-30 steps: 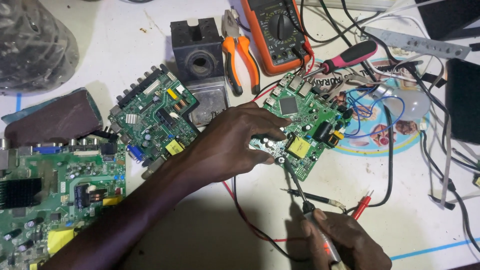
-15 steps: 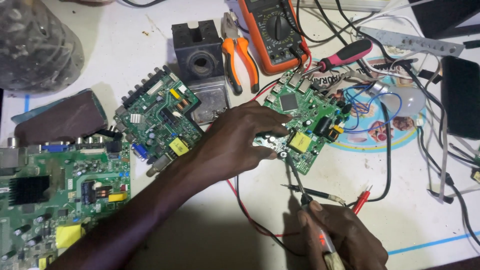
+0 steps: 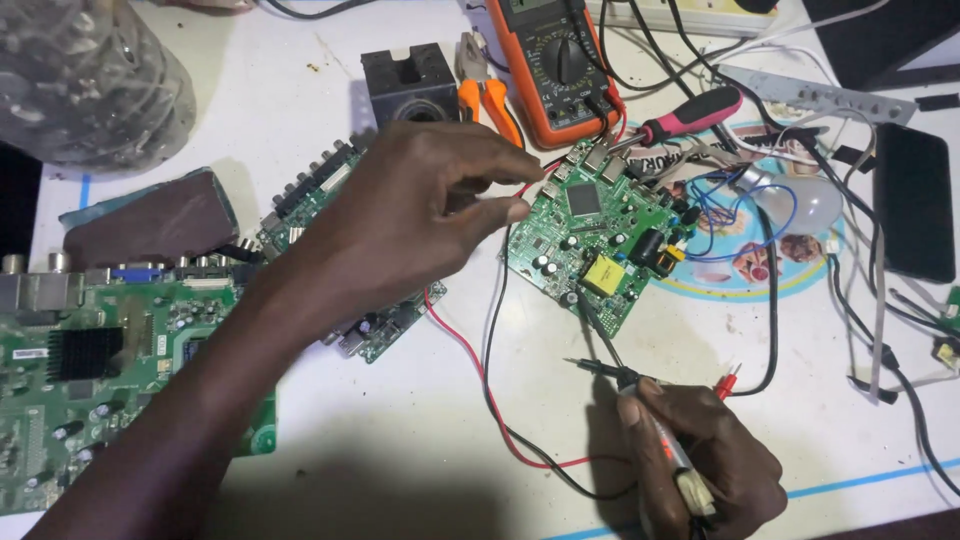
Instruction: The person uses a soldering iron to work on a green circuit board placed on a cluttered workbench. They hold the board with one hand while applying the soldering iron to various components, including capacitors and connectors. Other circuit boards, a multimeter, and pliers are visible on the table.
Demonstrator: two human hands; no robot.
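1. Left hand [image 3: 415, 215]: we hold it just above the bench, fingers curled loosely together with the fingertips [image 3: 515, 210] at the left edge of the small board [image 3: 595, 235]. We cannot tell whether they touch it, and they pinch nothing that we can see.
2. Right hand [image 3: 700, 455]: at 5 o'clock on the bench, closed around two probes [image 3: 625, 375]. Their black tips point toward 10 o'clock, and one tip lies at the lower edge of the small board.
3. Small board: green, tilted, just right of centre. It carries a black square chip, a yellow block and dark cylinders.
4. Red wire [image 3: 470, 350] and a black wire beside it run from under the left hand down toward the right hand.
5. Meter [image 3: 550, 65]: orange-cased, with a dial, at 12 o'clock, just beyond the small board.
6. Screwdriver [image 3: 690, 110]: pink and black handle, at 1 o'clock, its shaft touching the small board's top corner.
7. Pliers [image 3: 490, 95]: orange handles, left of the meter, beside a black block [image 3: 405, 80].
8. Second board [image 3: 330, 200]: partly hidden under the left hand.
9. Large board [image 3: 100, 380]: with a black heatsink, at 8 o'clock under the left forearm.
10. Bulb [image 3: 810, 200] and phone [image 3: 912, 200]: at 3 o'clock, well apart from both hands.
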